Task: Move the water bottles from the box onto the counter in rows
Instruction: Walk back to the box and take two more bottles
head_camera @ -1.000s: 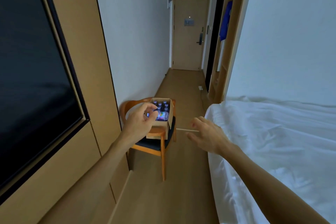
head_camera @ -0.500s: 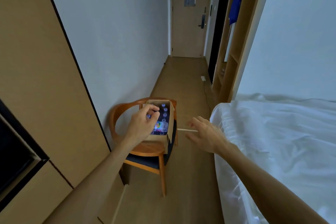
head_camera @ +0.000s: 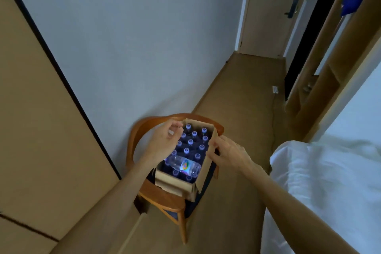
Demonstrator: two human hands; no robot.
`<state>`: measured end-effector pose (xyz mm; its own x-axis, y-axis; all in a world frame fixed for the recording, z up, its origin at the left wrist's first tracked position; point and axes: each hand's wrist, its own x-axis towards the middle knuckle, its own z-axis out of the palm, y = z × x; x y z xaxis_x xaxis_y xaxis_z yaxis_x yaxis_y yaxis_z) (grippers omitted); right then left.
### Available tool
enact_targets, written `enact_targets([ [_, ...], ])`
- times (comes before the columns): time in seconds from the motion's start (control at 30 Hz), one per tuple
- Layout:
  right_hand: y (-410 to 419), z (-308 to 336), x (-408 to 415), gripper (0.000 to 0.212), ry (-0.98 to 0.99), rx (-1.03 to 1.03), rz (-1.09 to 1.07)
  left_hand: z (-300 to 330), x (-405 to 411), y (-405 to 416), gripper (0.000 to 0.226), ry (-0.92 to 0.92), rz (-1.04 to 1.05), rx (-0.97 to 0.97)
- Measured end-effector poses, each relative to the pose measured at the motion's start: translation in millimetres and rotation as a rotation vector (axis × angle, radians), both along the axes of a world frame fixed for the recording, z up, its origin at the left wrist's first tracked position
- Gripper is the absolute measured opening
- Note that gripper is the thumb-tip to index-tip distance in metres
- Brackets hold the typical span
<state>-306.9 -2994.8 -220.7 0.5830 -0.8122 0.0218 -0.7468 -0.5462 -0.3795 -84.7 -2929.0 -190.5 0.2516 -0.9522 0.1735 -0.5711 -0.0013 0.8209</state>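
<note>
Wood-look flooring [head_camera: 243,109] runs down a narrow hallway toward a closed tan door [head_camera: 268,10], with a pale wall on one side and a white-sheeted bed [head_camera: 321,181] on the other. Against that wall stands a curved orange-brown wooden chair [head_camera: 162,198], and on its seat sits an open brown cardboard box [head_camera: 177,183] packed with clear plastic water bottles with pale caps [head_camera: 190,142], standing upright in rows. One more clear bottle with a colourful label [head_camera: 183,164] lies on its side across the caps at the near end of the box.

Both bare forearms reach forward to the box. The left hand [head_camera: 162,142] hovers over the box's left edge, fingers loosely curled above the caps, its grip half open and holding nothing. The right hand [head_camera: 228,150] is at the box's right wall, fingers bent at the raised cardboard flap [head_camera: 214,140]; whether its grip actually pinches the flap cannot be told.
</note>
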Motion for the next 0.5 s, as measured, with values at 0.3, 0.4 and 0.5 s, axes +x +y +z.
enact_targets([
  [0.3, -130, -64, 42, 0.030, 0.008, 0.108, 0.144, -63, 29, -91, 0.012, 0.145, 0.202, 0.124],
  [0.4, -170, -83, 62, 0.028, 0.008, 0.139, 0.190, -90, 43, -123, 0.011, 0.205, 0.261, 0.162],
  [0.5, -208, -102, 83, 0.023, 0.032, 0.186, 0.225, -118, 59, -151, 0.013, 0.222, 0.332, 0.234],
])
